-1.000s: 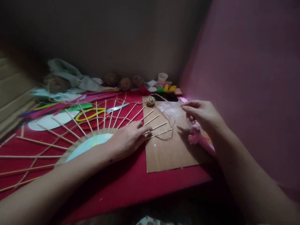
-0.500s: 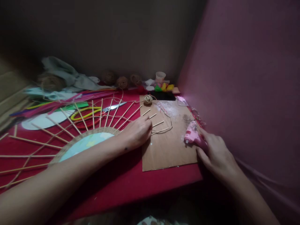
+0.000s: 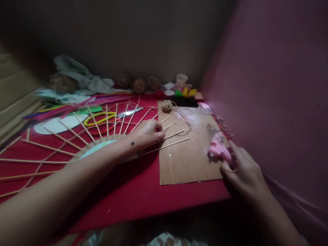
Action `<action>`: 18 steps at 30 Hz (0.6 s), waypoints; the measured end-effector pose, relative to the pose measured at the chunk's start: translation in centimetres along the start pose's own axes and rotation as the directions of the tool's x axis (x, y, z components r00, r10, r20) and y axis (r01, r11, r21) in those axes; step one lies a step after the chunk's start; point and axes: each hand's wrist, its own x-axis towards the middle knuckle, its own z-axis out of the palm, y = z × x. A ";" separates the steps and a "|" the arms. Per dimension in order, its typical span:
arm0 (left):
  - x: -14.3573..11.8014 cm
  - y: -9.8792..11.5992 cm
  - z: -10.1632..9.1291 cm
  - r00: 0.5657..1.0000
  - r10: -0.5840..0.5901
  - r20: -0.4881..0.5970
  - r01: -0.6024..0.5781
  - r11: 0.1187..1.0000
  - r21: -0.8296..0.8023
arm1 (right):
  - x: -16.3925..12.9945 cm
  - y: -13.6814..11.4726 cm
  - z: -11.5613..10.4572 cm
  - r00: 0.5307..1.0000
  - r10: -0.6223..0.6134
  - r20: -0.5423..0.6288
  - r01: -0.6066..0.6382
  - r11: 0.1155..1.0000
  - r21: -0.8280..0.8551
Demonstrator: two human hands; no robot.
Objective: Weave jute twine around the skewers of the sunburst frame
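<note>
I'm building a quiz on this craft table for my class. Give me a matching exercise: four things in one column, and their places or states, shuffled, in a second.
Things
1. pink glue gun
2. twine ball
3. scissors
4. white cup

Places
A. at the back by the wall, behind coloured bits
B. under the wooden sticks, yellow handles
C. at the far edge of the cardboard sheet
D. on the cardboard's right side, under the right hand

Pairs: 1-D, 2-C, 3-B, 4-A
</note>
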 end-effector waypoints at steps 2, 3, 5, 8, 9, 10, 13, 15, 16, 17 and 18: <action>-0.1 -0.1 -0.2 1.000 0.003 0.001 -0.003 1.000 0.002 | 0.1 0.1 -0.7 0.998 -0.021 0.063 0.022 1.000 -0.017; -0.2 -0.1 -0.4 1.000 0.011 0.001 -0.011 1.000 0.009 | 0.2 -0.1 -1.2 0.996 -0.040 0.074 0.043 0.998 -0.036; -0.5 0.0 -0.9 1.000 0.028 0.007 -0.028 0.999 0.017 | 0.9 -1.1 -2.3 0.994 -0.099 0.045 0.102 0.992 -0.073; -1.2 0.0 -1.7 0.998 0.023 0.061 -0.025 0.999 0.023 | 3.0 -4.3 -3.5 0.973 -0.228 -0.020 0.228 0.973 -0.022; -1.5 -0.1 -1.8 0.996 0.019 0.083 -0.023 0.999 0.040 | 3.8 -5.6 -3.5 0.957 -0.291 -0.005 0.291 0.956 0.026; -1.8 -0.2 -1.8 0.995 0.024 0.093 -0.030 0.997 0.071 | 4.7 -6.9 -3.3 0.930 -0.366 0.032 0.363 0.928 0.083; -2.4 -0.5 -1.3 0.994 0.083 0.073 -0.096 0.977 0.188 | 7.0 -9.8 -1.5 0.867 -0.464 0.182 0.451 0.886 0.111; -2.6 -0.8 -0.6 0.991 0.127 0.045 -0.134 0.960 0.246 | 7.9 -10.7 0.0 0.864 -0.436 0.252 0.441 0.897 0.039; -2.6 -0.9 -0.2 0.989 0.146 0.037 -0.151 0.952 0.265 | 8.2 -10.9 0.8 0.868 -0.424 0.257 0.438 0.899 0.005; -2.6 -1.0 0.2 0.986 0.164 0.030 -0.165 0.945 0.284 | 8.2 -11.0 1.4 0.872 -0.422 0.246 0.441 0.897 -0.022; -2.5 -1.0 0.6 0.983 0.183 0.025 -0.182 0.935 0.304 | 8.2 -11.0 1.8 0.875 -0.428 0.225 0.448 0.893 -0.042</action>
